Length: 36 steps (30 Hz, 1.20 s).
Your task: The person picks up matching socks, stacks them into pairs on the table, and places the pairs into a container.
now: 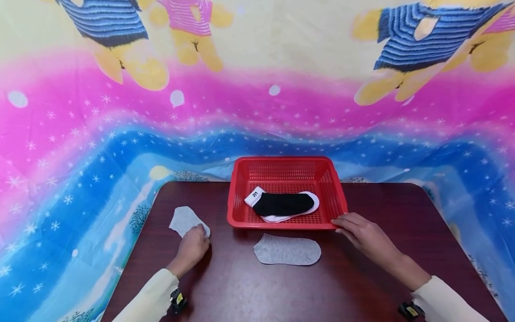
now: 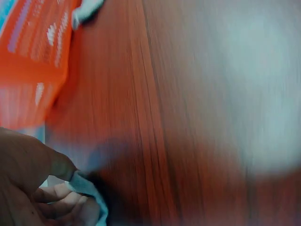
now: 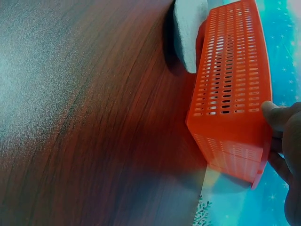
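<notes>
At the left of the table, my left hand (image 1: 193, 245) pinches the end of a light grey ankle sock (image 1: 186, 220). In the left wrist view the sock's edge (image 2: 89, 188) shows between thumb and fingers. My right hand (image 1: 364, 235) grips the near right corner of a red plastic basket (image 1: 281, 226), with the thumb (image 3: 269, 109) on the rim in the right wrist view. Inside the basket lie a black sock (image 1: 283, 204) and white socks (image 1: 254, 197) with a dark mark on one cuff. A second grey sock (image 1: 287, 250) lies flat in front of the basket.
The dark reddish-brown wooden table (image 1: 257, 290) has rounded far corners. Behind it and at its sides hangs a printed cloth (image 1: 273, 112) in pink and blue with bears and snowflakes. Each wrist wears a small black device, such as the left one (image 1: 178, 300).
</notes>
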{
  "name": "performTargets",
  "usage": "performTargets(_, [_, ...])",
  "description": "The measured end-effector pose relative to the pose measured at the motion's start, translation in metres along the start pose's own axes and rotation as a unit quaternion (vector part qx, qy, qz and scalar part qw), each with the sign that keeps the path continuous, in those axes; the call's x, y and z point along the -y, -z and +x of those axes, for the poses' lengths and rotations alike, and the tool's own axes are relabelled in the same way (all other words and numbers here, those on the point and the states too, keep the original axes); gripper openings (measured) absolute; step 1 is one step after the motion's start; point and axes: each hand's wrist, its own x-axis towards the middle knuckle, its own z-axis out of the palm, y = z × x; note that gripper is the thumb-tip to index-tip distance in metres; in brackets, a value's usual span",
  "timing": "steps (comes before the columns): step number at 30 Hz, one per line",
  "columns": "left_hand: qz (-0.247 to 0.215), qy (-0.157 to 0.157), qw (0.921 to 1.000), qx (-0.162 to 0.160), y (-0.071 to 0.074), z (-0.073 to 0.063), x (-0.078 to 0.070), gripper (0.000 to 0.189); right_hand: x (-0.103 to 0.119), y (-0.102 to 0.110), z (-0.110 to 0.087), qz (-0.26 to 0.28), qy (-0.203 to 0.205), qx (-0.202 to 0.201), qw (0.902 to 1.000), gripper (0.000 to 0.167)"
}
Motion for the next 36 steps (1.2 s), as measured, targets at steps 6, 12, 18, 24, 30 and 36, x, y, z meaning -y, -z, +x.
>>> performTargets(6, [-0.053,0.036,0.9955,0.070,0.000,-0.011,-0.032,0.023,0.000,-0.001,0.001,0.001,-0.012,0.002,0.9999,0.056])
performTargets(12, [-0.110,0.069,0.9855,0.109,-0.003,-0.019,-0.048,0.014,0.001,-0.002,0.000,-0.002,-0.019,0.001,0.9998,0.069])
performTargets(18, [-0.199,0.125,0.9620,0.140,-0.004,-0.025,-0.062,0.018,0.000,-0.003,-0.001,0.002,-0.019,-0.001,0.9998,0.069])
performTargets(24, [-0.143,0.091,0.9821,0.082,0.007,-0.020,-0.056,0.011,0.002,-0.003,0.000,0.008,-0.029,-0.006,0.9995,0.068])
performTargets(30, [-0.065,0.080,0.9947,0.009,0.023,-0.010,-0.031,0.017,0.011,-0.006,0.002,-0.006,-0.060,0.005,0.9982,0.029])
performTargets(36, [-0.041,0.077,0.9959,-0.022,0.029,-0.001,-0.006,0.029,0.029,-0.016,0.013,0.021,0.016,-0.053,0.9983,0.024])
